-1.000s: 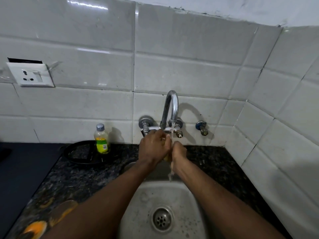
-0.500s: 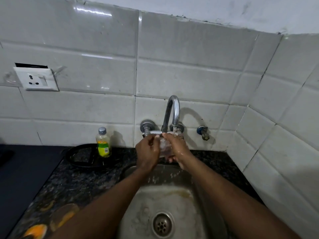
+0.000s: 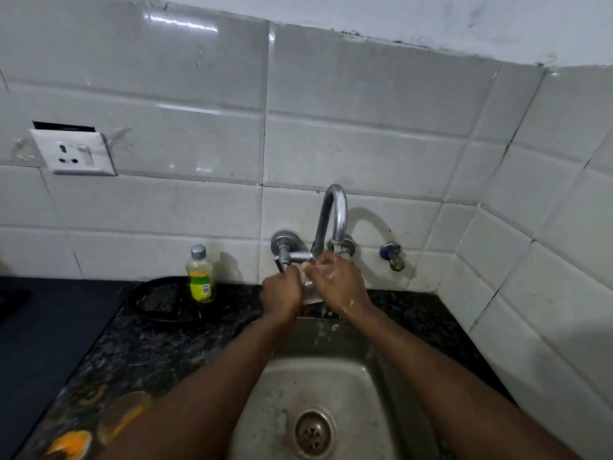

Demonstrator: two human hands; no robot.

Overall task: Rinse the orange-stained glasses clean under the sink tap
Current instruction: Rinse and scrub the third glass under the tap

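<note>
Glass (image 3: 307,287), clear and hard to make out, sits between both hands just under the tap (image 3: 333,217), above the back edge of the sink (image 3: 374,386). Left hand (image 3: 281,295) has its fingers wrapped round the glass; right hand (image 3: 338,287) curls over its top, wet, with the water stream landing on it. A second earlier the hands were lower and orange showed between them; that tint is gone. Two orange-stained glasses (image 3: 96,426) lie on the counter (image 3: 159,353) at lower left. A soap bottle (image 3: 200,275) stands in a black tray (image 3: 156,302).
</note>
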